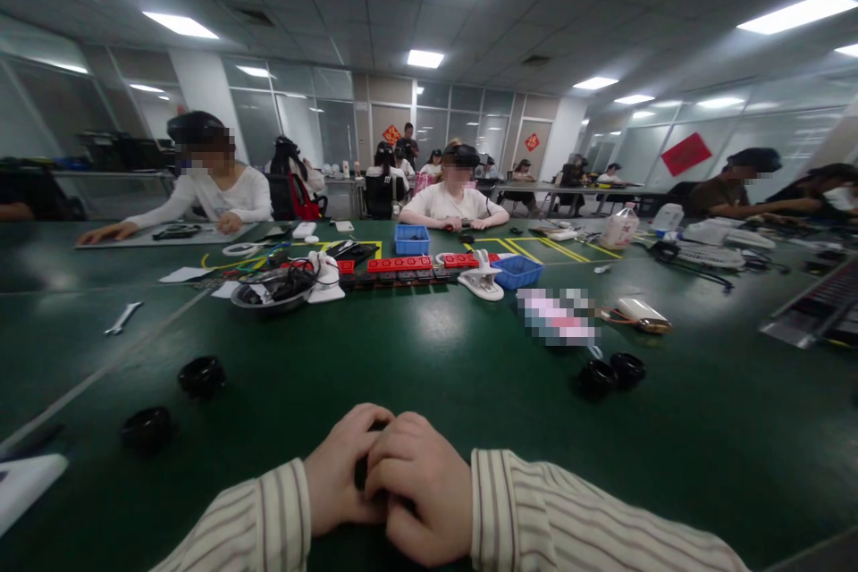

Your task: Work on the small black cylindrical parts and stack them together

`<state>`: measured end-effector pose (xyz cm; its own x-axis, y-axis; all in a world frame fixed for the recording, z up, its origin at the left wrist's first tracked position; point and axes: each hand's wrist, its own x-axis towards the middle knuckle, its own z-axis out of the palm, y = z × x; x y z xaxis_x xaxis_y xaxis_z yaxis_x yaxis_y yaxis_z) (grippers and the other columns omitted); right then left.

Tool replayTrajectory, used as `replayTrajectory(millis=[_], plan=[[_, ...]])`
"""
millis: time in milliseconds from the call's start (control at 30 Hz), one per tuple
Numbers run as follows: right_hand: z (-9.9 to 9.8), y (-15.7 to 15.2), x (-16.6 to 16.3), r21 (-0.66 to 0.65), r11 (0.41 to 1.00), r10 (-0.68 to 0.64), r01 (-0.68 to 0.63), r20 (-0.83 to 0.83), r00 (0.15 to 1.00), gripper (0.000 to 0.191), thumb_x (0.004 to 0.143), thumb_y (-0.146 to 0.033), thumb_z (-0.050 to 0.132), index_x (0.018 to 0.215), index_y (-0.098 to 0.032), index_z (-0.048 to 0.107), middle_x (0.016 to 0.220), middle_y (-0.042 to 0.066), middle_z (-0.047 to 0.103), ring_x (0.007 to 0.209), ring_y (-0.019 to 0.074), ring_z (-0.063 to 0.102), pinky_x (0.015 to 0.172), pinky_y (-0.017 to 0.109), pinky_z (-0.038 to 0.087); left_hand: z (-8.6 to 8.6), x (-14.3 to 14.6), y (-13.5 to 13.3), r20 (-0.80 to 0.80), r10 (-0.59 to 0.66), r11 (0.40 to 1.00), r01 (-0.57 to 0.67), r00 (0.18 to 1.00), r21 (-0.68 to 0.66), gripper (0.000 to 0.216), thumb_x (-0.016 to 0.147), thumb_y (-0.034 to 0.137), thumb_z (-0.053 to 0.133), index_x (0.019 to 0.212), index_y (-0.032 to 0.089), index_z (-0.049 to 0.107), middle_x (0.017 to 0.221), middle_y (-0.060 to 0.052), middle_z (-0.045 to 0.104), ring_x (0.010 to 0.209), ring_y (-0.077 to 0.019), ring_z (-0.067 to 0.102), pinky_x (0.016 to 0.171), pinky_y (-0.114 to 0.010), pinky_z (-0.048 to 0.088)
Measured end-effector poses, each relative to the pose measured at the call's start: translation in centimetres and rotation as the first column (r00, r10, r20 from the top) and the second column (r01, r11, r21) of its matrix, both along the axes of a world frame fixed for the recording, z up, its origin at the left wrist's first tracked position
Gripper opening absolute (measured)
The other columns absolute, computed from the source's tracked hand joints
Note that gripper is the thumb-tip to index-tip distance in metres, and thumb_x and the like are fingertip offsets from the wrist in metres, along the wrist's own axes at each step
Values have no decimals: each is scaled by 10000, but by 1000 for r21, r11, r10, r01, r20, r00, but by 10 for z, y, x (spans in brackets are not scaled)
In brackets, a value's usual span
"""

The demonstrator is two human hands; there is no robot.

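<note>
My left hand [339,469] and my right hand [425,483] meet over the near edge of the green table [435,375]. The fingers of both are curled, and the right ones overlap the left. A dark patch shows between them; whether it is a black object or just shadow, I cannot make out. Two black round, hollow pieces, one [202,375] behind the other [147,431], lie to the left of my hands. To the right, two similar black pieces, one [596,378] and another [628,369], sit side by side.
A wrench [124,319] lies far left. Across the middle stand a metal bowl [264,304] of dark parts, a red strip [400,264], a white clamp [483,281] and blue baskets [519,271]. A white-and-gold device [644,315] is at right. People sit opposite and at the sides.
</note>
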<state>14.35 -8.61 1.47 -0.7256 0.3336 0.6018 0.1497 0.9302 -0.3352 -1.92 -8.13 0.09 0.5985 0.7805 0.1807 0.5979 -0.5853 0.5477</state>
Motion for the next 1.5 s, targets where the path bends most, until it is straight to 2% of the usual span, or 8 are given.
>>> replayTrajectory(millis=[200,433,667,900,1067,1200,1300,1500], plan=[[4,-4,-1,43,997,61,-58,-65,996,217,648,-231,379,797,-180,528,762,44,602,817,163,526,882,333,354,-3,-4,2,-5,-46,999,46,999,27,540,551,334,705,1063,216,579,1076,-62,515,1026,-266,470,940,-410,378],[11,-6,6,-104,936,-337,336,7,941,394,715,-492,528,935,-166,514,879,61,555,820,204,472,764,366,355,-16,-1,-10,-94,164,984,-157,982,85,938,382,465,787,1207,225,413,1218,-110,484,1135,-348,420,1012,-605,156],[8,-9,3,-126,854,-473,505,215,854,388,675,-525,614,812,-176,514,809,23,511,759,179,453,703,333,345,-7,18,-25,-105,359,929,-345,927,136,523,491,399,715,936,191,536,989,-90,575,987,-307,514,980,-590,216],[4,-2,6,-92,954,-267,287,178,947,251,643,-309,617,843,-179,541,825,25,541,754,155,477,697,272,382,5,17,-18,-33,173,983,-171,984,71,296,520,207,618,812,177,582,895,-60,545,884,-250,515,882,-430,394],[0,-2,5,-58,998,6,-2,76,997,143,620,-201,461,745,-188,528,780,22,602,785,153,523,768,279,389,3,7,-9,7,-12,999,12,1000,-42,393,494,158,644,884,190,613,1014,-48,516,994,-254,469,920,-375,393],[3,-5,5,-70,996,48,-47,11,999,216,642,-232,434,836,-191,520,866,39,619,880,166,529,854,307,370,-1,2,-8,8,-33,999,33,999,-3,574,518,236,670,1076,210,535,1090,-62,500,1044,-275,449,975,-424,342],[6,-5,7,-115,989,-92,90,-13,996,256,683,-348,501,883,-188,502,897,46,590,873,184,510,812,327,371,-2,3,-11,8,35,999,-35,999,25,646,491,334,708,1086,207,491,1105,-80,488,1045,-297,447,973,-469,327],[6,-5,7,-192,883,-412,428,121,903,423,615,-538,646,764,-185,467,760,1,489,720,159,443,675,290,344,-6,8,-18,-45,210,972,-203,977,119,652,400,527,739,915,195,518,933,-58,532,911,-289,494,982,-571,230]])
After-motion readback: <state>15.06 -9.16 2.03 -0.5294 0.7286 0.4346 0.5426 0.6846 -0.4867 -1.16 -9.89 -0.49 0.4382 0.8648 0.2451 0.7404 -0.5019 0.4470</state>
